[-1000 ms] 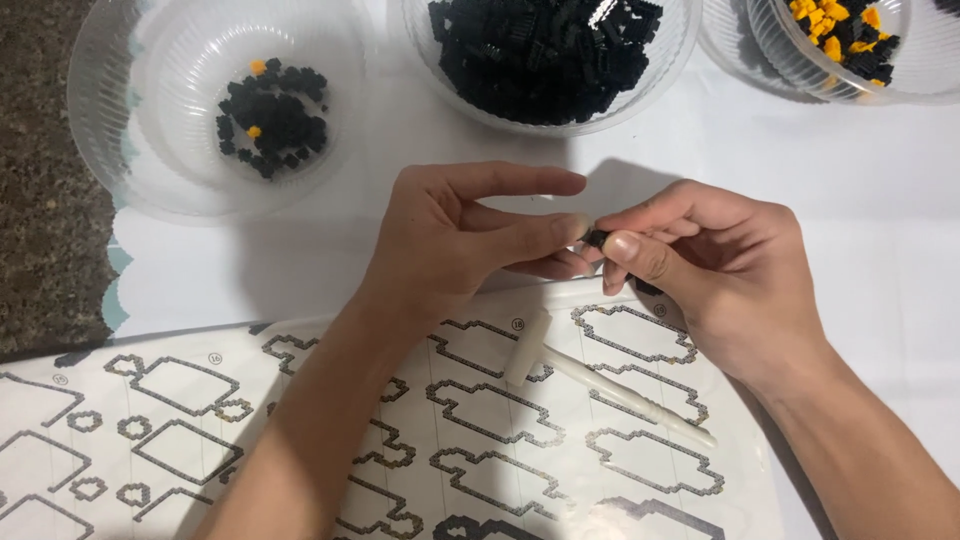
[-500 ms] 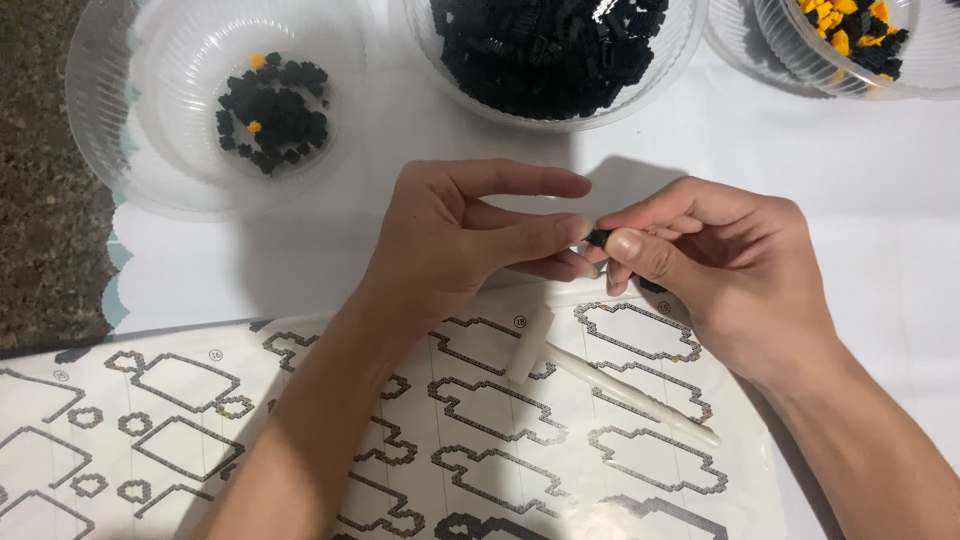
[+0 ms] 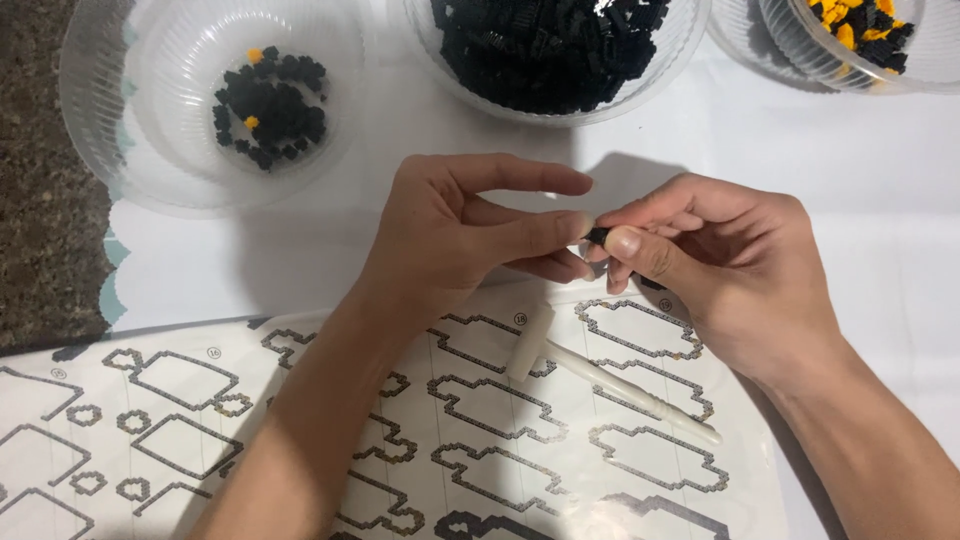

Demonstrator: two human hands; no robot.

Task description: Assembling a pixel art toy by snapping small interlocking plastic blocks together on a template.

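My left hand (image 3: 470, 235) and my right hand (image 3: 715, 260) meet fingertip to fingertip above the white tablecloth. Between their thumbs and forefingers they pinch a tiny black block piece (image 3: 597, 236), mostly hidden by the fingers. Just below the hands lies a small white hammer-shaped tool (image 3: 600, 377) on a printed instruction sheet (image 3: 180, 400) with outlined block shapes.
Three clear plastic bowls stand along the far edge: one at the left (image 3: 130, 150) with a few black and orange pieces, a middle one (image 3: 560, 50) full of black pieces, a right one (image 3: 880, 40) with orange and black pieces. A dark stone surface (image 3: 40, 200) shows at the left.
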